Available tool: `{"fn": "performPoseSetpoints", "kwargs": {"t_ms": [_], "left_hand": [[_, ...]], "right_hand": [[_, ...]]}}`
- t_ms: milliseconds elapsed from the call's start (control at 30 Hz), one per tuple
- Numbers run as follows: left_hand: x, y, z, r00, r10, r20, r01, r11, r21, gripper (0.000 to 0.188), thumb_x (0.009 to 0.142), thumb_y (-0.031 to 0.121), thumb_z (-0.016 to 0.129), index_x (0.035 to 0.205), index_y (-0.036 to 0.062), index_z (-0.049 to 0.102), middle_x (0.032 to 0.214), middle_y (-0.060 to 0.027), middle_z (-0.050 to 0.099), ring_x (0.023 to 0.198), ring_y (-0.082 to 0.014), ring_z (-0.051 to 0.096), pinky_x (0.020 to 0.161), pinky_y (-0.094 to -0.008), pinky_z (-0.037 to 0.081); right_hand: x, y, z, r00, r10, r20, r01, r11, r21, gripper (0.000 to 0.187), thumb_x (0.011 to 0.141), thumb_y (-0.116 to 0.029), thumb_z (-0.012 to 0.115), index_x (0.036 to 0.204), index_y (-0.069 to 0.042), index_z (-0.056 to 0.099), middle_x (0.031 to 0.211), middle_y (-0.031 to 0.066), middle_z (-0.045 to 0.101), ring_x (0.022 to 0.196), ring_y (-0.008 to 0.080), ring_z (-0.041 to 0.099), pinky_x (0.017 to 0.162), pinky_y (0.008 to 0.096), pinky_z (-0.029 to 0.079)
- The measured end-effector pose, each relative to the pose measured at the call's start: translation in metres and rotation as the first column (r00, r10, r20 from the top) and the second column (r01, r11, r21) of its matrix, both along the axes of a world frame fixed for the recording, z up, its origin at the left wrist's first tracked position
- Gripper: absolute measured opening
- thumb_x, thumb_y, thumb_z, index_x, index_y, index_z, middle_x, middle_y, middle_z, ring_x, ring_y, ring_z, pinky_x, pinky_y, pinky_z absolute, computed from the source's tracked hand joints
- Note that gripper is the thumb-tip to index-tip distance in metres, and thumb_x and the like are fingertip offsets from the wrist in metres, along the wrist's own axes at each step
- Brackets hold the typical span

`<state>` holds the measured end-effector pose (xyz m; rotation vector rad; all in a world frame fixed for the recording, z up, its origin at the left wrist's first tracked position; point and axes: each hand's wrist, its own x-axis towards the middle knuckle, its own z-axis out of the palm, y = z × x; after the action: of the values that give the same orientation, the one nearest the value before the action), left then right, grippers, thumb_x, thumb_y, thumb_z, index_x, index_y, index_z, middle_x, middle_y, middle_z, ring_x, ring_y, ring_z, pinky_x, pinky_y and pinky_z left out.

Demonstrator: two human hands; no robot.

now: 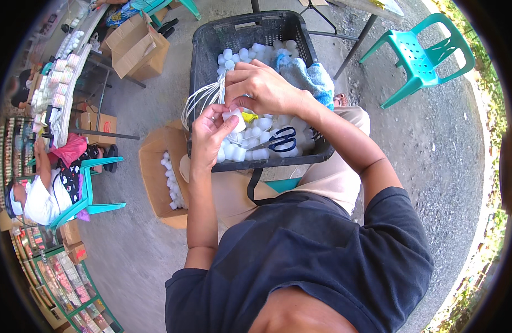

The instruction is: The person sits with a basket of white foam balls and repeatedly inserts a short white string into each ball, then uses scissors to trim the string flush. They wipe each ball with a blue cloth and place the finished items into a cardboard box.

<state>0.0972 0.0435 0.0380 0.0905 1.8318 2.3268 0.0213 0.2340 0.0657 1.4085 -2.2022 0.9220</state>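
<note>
My left hand [208,136] pinches a small white cylinder-shaped piece [234,119] between thumb and fingers, over a black plastic crate [261,165]. Right above it my right hand [264,89] is closed, fingertips together close to the piece; whatever they grip is hidden. A bundle of white strings [203,101] hangs over the crate's left side, beside my hands. Many similar white pieces [261,154] fill the crate. Dark-handled scissors [282,140] lie on them, near a bright yellow item [249,117]. A blue-and-white towel [307,79] drapes over the right rim.
Left of the crate, a cardboard box [150,166] holds more white pieces. An open carton [131,47] stands farther back. A teal plastic chair [414,58] is at the right. At left, a person [48,191] sits by a table [78,72] with rows of goods.
</note>
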Motion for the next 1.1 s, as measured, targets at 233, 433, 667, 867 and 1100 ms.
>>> {"fn": "performPoseSetpoints", "kwargs": {"t_ms": [233,433,667,867,1100], "left_hand": [[-0.002,0.008,-0.01,0.955,0.122,-0.27,-0.146,0.987,-0.069,0.01,0.091,0.001,0.055,0.101,0.0002,0.057,0.106,-0.0095,0.06,0.097,-0.0125,0.057,0.085,-0.027,0.047],[-0.007,0.016,-0.02,0.991,0.115,-0.069,-0.108,0.989,0.102,0.017,0.099,0.019,0.052,0.106,0.0049,0.055,0.098,-0.0044,0.06,0.086,-0.0088,0.059,0.074,-0.0266,0.05],[-0.006,0.025,-0.011,0.984,0.107,-0.14,-0.108,0.994,-0.001,0.01,0.096,0.014,0.056,0.1,0.0046,0.053,0.089,-0.0012,0.058,0.078,-0.006,0.056,0.065,-0.0217,0.047],[-0.007,0.027,-0.022,0.939,0.23,-0.257,-0.238,0.971,-0.002,0.005,0.095,0.009,0.057,0.098,0.0055,0.056,0.09,-0.0002,0.058,0.081,-0.0058,0.054,0.072,-0.0211,0.045],[-0.01,0.039,-0.025,0.904,0.373,-0.211,-0.345,0.925,0.156,0.003,0.092,0.002,0.058,0.094,0.0042,0.058,0.091,-0.0015,0.059,0.083,-0.0073,0.054,0.077,-0.0222,0.045]], "right_hand": [[0.007,0.004,-0.007,0.94,-0.198,0.279,0.287,0.9,-0.329,0.006,0.07,-0.004,0.065,0.074,-0.003,0.06,0.073,0.0073,0.06,0.071,0.0246,0.059,0.066,0.0353,0.046],[0.035,-0.003,-0.021,0.933,-0.01,0.361,0.145,0.925,-0.35,0.007,0.071,-0.001,0.067,0.077,-0.002,0.063,0.078,0.0089,0.063,0.076,0.0251,0.061,0.071,0.0345,0.048],[0.037,0.002,-0.023,0.854,-0.003,0.521,0.235,0.895,-0.38,0.007,0.075,-0.002,0.068,0.081,-0.002,0.065,0.081,0.0074,0.065,0.078,0.0193,0.063,0.072,0.03,0.05],[0.047,-0.011,-0.034,0.725,0.036,0.688,0.395,0.797,-0.458,0.008,0.08,-0.005,0.069,0.086,0.0,0.067,0.085,0.0048,0.066,0.08,0.0123,0.063,0.073,0.0283,0.05],[0.052,-0.017,-0.047,0.769,0.018,0.639,0.397,0.77,-0.5,0.013,0.081,-0.006,0.071,0.093,-0.001,0.069,0.096,0.006,0.062,0.088,0.0118,0.06,0.074,0.0272,0.051]]}}
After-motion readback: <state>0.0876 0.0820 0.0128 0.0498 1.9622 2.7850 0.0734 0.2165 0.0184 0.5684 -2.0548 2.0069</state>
